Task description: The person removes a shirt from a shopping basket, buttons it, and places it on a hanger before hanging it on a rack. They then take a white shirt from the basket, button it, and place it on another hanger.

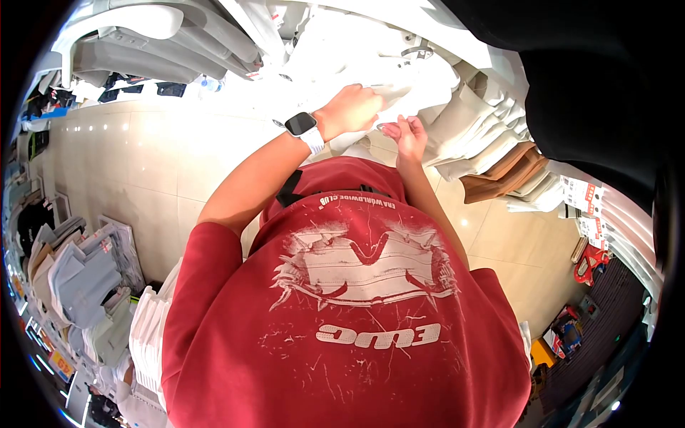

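A white garment [314, 89], washed out by bright light, lies in front of me at the top of the view. My left hand [353, 109], wearing a smartwatch [301, 125] with a white strap on the wrist, is closed on its cloth, the fingertips partly hidden. Just to the right and nearer to me, my right hand [407, 138] has thumb and fingers pinched at the garment's near edge. The glare hides exactly which part of the cloth each hand grips. Beyond the hands shows a dark curved piece [416, 51], perhaps a hanger hook.
Grey garments [153, 46] hang at the upper left. White and beige garments [471, 128] and a brown one [506, 172] hang close on the right. Folded clothes [85, 274] are stacked at the left over a tiled floor [153, 160]. Red-and-white tags [589, 196] hang at right.
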